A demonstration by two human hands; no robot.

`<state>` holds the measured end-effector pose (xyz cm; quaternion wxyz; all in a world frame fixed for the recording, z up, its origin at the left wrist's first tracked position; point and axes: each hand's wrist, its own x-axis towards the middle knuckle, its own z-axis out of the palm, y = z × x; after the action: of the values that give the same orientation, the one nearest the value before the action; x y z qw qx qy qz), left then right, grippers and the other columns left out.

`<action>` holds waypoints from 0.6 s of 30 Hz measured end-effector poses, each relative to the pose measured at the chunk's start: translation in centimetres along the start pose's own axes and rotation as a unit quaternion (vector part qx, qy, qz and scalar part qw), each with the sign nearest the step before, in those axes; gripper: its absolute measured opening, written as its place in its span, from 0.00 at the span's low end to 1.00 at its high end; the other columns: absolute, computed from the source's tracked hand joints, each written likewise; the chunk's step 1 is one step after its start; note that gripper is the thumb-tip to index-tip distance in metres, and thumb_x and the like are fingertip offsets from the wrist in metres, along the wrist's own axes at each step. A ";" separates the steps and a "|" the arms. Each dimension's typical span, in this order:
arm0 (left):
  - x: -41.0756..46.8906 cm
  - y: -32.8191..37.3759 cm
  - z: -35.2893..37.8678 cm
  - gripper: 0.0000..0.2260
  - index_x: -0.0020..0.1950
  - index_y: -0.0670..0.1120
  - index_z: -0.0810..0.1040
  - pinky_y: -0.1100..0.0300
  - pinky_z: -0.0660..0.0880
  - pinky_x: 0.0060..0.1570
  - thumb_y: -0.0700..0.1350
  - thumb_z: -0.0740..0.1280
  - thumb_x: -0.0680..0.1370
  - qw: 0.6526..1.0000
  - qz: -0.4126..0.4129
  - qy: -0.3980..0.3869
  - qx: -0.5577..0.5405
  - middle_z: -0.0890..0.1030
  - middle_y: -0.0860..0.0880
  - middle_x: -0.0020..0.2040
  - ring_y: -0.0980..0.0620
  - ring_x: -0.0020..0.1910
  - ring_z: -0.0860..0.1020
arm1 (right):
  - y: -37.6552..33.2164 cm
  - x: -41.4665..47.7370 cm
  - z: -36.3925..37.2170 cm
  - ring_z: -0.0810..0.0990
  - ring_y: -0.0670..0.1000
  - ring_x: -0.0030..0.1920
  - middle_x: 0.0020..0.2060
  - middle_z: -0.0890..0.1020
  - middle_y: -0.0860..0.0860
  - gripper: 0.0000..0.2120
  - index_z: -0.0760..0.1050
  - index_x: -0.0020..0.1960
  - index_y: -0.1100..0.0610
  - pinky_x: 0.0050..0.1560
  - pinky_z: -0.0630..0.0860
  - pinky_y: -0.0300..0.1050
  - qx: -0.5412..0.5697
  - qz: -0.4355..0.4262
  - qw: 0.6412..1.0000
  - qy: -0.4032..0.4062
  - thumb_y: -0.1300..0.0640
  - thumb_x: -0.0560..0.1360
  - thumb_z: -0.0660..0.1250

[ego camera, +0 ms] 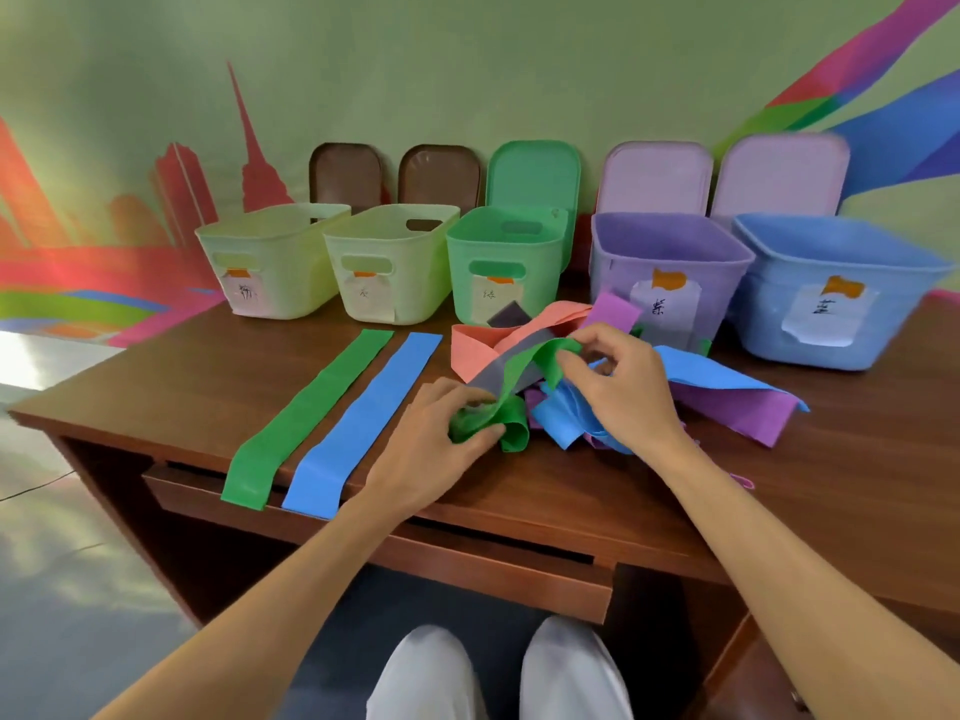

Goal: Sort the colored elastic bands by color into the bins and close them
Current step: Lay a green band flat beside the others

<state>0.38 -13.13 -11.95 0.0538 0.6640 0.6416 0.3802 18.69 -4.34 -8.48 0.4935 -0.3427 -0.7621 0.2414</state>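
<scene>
**Bands on the table, a green one in our hands**

From the head camera, we judge the step to be pulling a green band (524, 366) free of the tangled pile (727, 392) that lies in front of the purple bin (670, 262). Our left hand (441, 423) curls its fingers round the band's near end. Our right hand (618, 392) pinches the loop farther up, where it passes under a grey strip. Two bands already lie flat and apart on the table (156, 387): a long green band (306, 418) and a long blue band (363, 423) just beside it.

Next, we think, the green band must be drawn clear without dragging the others, then dropped in the green bin (506, 262). No bin holds a band that we can see, and the lids lean against the wall, so closing is far off.

Each bin carries a paper label held by orange tape, with one handwritten character. Those on the green, purple and blue bin (836, 288) seem to name the colour. Those on the two pale bins (270, 262) are too blurred to read.
</scene>
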 end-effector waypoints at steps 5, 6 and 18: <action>0.4 -0.3 -0.5 0.14 0.59 0.49 0.78 0.70 0.69 0.48 0.50 0.70 0.75 0.996 -0.040 0.019 -0.074 0.75 0.54 0.54 0.57 0.52 0.74 | -2.8 3.5 -0.2 0.76 0.41 0.39 0.38 0.80 0.47 0.02 0.78 0.44 0.55 0.41 0.70 0.30 0.015 0.003 1.000 0.005 0.60 0.74 0.67; 0.5 -0.4 -0.6 0.13 0.58 0.49 0.79 0.70 0.70 0.47 0.49 0.69 0.75 0.994 -0.050 0.024 -0.099 0.75 0.53 0.54 0.56 0.50 0.75 | -3.3 4.2 -0.2 0.76 0.44 0.40 0.38 0.81 0.48 0.02 0.78 0.43 0.54 0.43 0.71 0.33 0.022 0.006 1.000 0.005 0.60 0.74 0.68; 2.0 -0.6 -2.4 0.07 0.50 0.47 0.82 0.58 0.78 0.53 0.40 0.65 0.78 0.943 -0.158 0.011 -0.293 0.84 0.50 0.48 0.52 0.48 0.82 | -6.5 9.3 -0.2 0.75 0.38 0.29 0.39 0.82 0.49 0.04 0.79 0.44 0.53 0.27 0.69 0.30 0.149 0.068 0.984 0.065 0.60 0.72 0.72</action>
<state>-1.68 -12.20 -9.74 0.2984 0.5048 0.5994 0.5449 14.42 -1.45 1.68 0.5701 -0.3315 -0.6587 0.3621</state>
